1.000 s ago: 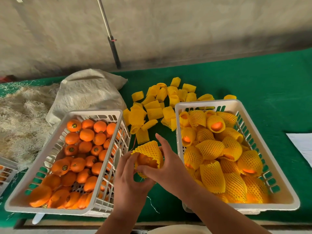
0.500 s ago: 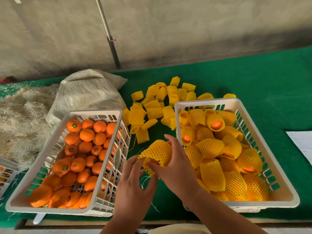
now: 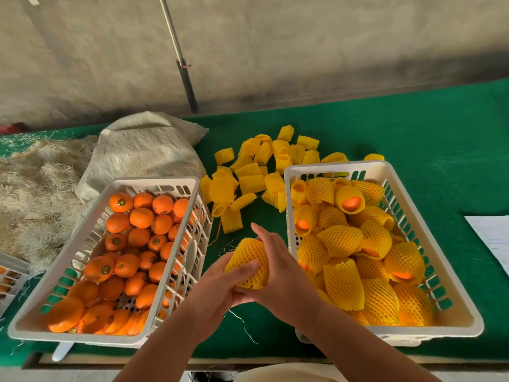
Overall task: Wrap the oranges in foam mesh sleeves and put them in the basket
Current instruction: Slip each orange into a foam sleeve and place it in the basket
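Observation:
Between the two baskets I hold an orange wrapped in a yellow foam mesh sleeve [image 3: 249, 261]; the fruit itself is hidden by the mesh. My left hand [image 3: 220, 288] cups it from below with fingers curled over its near side. My right hand [image 3: 278, 268] grips its right side, fingers reaching over the top. The white basket on the left [image 3: 176, 271] holds several bare oranges [image 3: 140, 244]. The white basket on the right [image 3: 413, 205] is piled with several wrapped oranges [image 3: 355, 252]. Loose empty sleeves [image 3: 256, 175] lie on the green cloth behind.
A woven sack [image 3: 143, 153] and a heap of straw [image 3: 35, 194] lie at the back left. Another basket's corner [image 3: 11, 274] shows at the left edge. White paper [image 3: 493, 235] lies at the right. A pole [image 3: 184, 73] leans on the wall.
Both hands closed round the sleeved orange and drew it slightly nearer; the left hand, apart half a second ago, now holds it again. The sleeve now covers the fruit fully.

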A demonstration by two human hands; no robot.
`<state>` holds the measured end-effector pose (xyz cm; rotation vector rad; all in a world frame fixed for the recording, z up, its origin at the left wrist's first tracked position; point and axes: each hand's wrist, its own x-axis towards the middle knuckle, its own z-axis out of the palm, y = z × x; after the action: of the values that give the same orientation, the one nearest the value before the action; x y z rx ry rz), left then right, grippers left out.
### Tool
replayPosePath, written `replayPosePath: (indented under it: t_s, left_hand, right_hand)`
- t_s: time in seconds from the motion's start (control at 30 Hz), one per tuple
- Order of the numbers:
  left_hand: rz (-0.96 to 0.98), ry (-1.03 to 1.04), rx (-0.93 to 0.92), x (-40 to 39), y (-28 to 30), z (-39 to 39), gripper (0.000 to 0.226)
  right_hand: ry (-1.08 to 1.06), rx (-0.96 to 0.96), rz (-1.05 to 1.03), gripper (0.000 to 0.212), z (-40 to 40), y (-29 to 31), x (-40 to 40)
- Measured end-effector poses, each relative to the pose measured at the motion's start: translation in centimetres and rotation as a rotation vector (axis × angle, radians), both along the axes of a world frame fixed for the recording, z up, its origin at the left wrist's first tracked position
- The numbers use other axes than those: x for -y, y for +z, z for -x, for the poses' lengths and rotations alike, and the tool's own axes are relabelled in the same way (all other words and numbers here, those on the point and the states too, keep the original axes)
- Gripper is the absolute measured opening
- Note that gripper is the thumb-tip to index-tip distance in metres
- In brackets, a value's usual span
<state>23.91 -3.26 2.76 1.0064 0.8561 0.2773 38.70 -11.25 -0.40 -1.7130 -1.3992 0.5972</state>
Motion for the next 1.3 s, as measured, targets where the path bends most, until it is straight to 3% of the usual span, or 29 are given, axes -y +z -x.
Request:
replayPosePath:
  t_s: [0.1, 0.17, 0.3, 0.47, 0.63, 0.8, 0.87, 0.93, 1.0, 1.07, 1.2, 1.3]
  left_hand:
    - [0.008, 0.096, 0.022, 0.2, -0.6, 0.0, 0.067]
    - [-0.034, 0.123, -0.008, 0.1, -1.2, 0.2, 0.07]
    - [-0.262, 0.026, -0.144, -0.4, -1.3, 0.8, 0.079]
    - [-0.38, -0.266, -0.15, -0.7, -0.6, 1.1, 0.084]
    - [-0.35, -0.163, -0.1, -0.6, -1.1, 1.3, 0.089]
    - [-0.426, -0.082, -0.131, -0.7, -2.0, 1.5, 0.066]
    - [-0.552, -0.035, -0.221, -1.3, -2.5, 2.0, 0.055]
    - [-0.829, -0.013, -0.451, -2.3, -3.3, 3.2, 0.055]
    - [-1.145, -0.009, -0.759, -3.5, -4.8, 5.0, 0.064]
    - [-1.304, -0.035, -0.988, -4.6, -6.4, 6.9, 0.08]
    - [-1.211, -0.072, -1.172, -5.8, -9.0, 9.9, 0.104]
    - [-1.125, -0.064, -1.124, -6.4, -9.7, 10.4, 0.109]
  right_hand:
    - [0.06, -0.092, 0.051, 0.127, -0.8, 0.1, 0.4]
    - [0.094, -0.28, 0.122, 0.131, -1.7, 0.4, 1.1]
    - [0.093, -0.559, 0.228, 0.111, -3.2, 0.6, 1.8]
    - [0.102, -0.568, 0.338, 0.082, -3.6, 0.6, 2.0]
    - [0.121, -0.692, 0.387, 0.075, -3.6, 0.4, 2.4]
    - [0.009, -0.726, 0.38, 0.077, -3.8, 0.1, 2.2]
    - [-0.064, -0.786, 0.361, 0.079, -4.2, -0.1, 2.1]
    - [-0.165, -0.856, 0.318, 0.079, -5.1, -0.3, 2.0]
    - [-0.281, -0.888, 0.256, 0.078, -6.3, -0.5, 1.9]
    - [-0.4, -0.887, 0.196, 0.078, -7.9, -0.8, 1.8]
    - [-0.625, -0.836, 0.146, 0.076, -11.2, -1.9, 1.4]
    - [-0.719, -0.813, 0.141, 0.071, -13.2, -2.6, 1.0]
